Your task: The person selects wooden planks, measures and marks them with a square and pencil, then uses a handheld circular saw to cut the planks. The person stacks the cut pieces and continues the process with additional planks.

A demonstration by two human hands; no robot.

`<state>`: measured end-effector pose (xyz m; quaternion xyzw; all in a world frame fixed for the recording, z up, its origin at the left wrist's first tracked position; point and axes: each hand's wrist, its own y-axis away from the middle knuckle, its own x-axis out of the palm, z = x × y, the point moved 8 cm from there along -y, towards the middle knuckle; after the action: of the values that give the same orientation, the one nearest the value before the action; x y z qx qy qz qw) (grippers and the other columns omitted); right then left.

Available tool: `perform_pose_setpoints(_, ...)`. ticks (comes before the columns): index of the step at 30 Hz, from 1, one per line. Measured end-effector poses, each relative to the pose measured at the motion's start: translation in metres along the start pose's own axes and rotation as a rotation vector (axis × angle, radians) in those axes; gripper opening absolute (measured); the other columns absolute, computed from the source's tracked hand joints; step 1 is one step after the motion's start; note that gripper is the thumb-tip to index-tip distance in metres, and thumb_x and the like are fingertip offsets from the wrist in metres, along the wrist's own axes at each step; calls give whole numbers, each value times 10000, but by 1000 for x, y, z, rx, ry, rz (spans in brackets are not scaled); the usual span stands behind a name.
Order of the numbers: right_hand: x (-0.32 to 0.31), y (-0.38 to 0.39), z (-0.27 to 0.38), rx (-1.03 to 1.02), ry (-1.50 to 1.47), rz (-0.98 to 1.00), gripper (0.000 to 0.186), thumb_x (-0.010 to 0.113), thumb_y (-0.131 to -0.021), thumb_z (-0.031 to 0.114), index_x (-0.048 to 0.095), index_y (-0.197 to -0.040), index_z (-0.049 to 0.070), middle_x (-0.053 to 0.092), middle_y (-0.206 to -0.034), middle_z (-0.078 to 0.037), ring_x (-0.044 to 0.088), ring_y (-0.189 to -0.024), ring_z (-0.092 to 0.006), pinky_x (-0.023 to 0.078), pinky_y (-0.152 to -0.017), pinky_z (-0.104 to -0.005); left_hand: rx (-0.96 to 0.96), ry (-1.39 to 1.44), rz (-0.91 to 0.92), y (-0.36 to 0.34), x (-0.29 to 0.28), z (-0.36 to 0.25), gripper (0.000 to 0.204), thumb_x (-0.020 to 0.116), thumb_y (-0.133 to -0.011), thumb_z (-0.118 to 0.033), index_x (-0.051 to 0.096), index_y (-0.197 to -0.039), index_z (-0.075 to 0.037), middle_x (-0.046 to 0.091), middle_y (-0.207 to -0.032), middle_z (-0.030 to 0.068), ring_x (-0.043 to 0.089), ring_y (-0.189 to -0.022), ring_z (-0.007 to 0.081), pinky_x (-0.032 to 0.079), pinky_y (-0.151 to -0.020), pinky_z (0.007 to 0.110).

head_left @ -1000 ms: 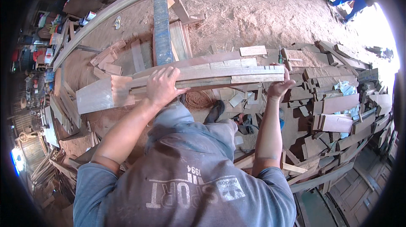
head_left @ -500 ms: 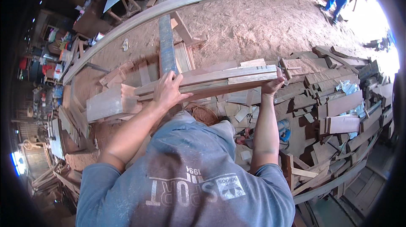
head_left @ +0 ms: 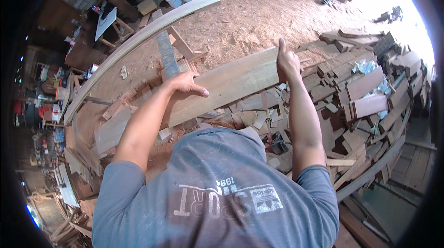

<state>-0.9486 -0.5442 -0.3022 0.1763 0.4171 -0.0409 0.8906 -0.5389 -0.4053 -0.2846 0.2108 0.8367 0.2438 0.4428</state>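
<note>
Hands hold a long pale wooden plank [head_left: 231, 84] above a heap of brown wood offcuts [head_left: 365, 95]: left hand [head_left: 187, 84] curled over its top edge, right hand [head_left: 287, 61] clasping its far end.

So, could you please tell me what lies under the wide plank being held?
Under the wide plank, held by the left hand and right hand, small wood offcuts show; whatever lies directly beneath stays covered.

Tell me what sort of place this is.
Probably a woodworking yard or sawmill shed: piles of offcut boards, a sawdust-covered floor, and a wide plank held by the left hand and right hand.
</note>
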Motion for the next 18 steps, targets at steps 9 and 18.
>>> perform_pose_setpoints(9,39,-20,-19,39,80,98,1027,202,-1079,772,605,-1491,-79,551,-1553,-351,495,-1509,-463,371,-1264,-536,-22,265,120,-37,25,36,1002,1028,-660,-409,616,-1434,77,730,-1320,208,674,-1282,311,501,-1114,419)
perform_pose_setpoints(18,50,-31,-28,37,157,96,1027,181,-1092,755,571,-1507,-100,542,-1563,-345,479,-1515,-468,358,-1272,-524,7,119,78,-46,27,39,801,1007,-668,-470,720,-1253,-4,751,-1242,182,693,-1191,293,514,-1037,415)
